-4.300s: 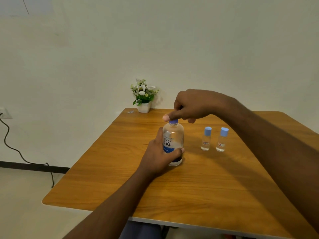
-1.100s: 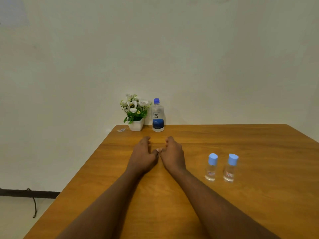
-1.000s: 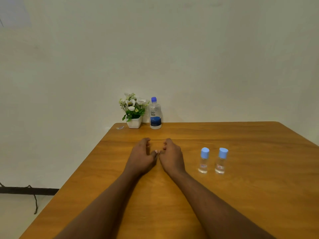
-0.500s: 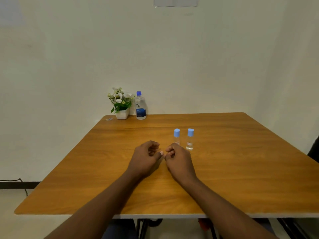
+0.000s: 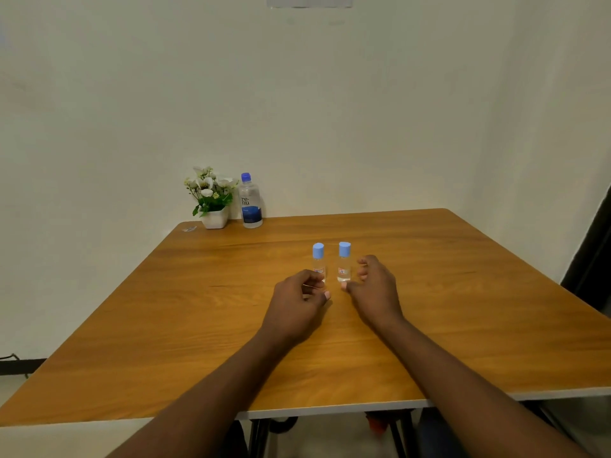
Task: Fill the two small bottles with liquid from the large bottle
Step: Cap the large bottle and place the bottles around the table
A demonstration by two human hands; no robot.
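Note:
Two small clear bottles with light blue caps stand upright side by side in the middle of the wooden table point(image 5: 463, 309): the left small bottle point(image 5: 318, 259) and the right small bottle point(image 5: 344, 261). My left hand point(image 5: 299, 300) rests on the table just in front of the left one, fingers curled, holding nothing. My right hand point(image 5: 372, 289) lies beside the right one, fingers and thumb spread around its base without closing on it. The large clear bottle point(image 5: 250, 201), capped in blue with a blue label, stands at the far left edge by the wall.
A small white pot of white flowers point(image 5: 211, 200) stands just left of the large bottle. A tiny scrap point(image 5: 189, 229) lies at the far left corner. A wall runs right behind the table. A dark edge point(image 5: 591, 252) shows at the right.
The large bottle, held by both hands 4 s ago, now stands by the flowers. In the last half second my hands parted and moved forward to the small bottles; the right hand opened.

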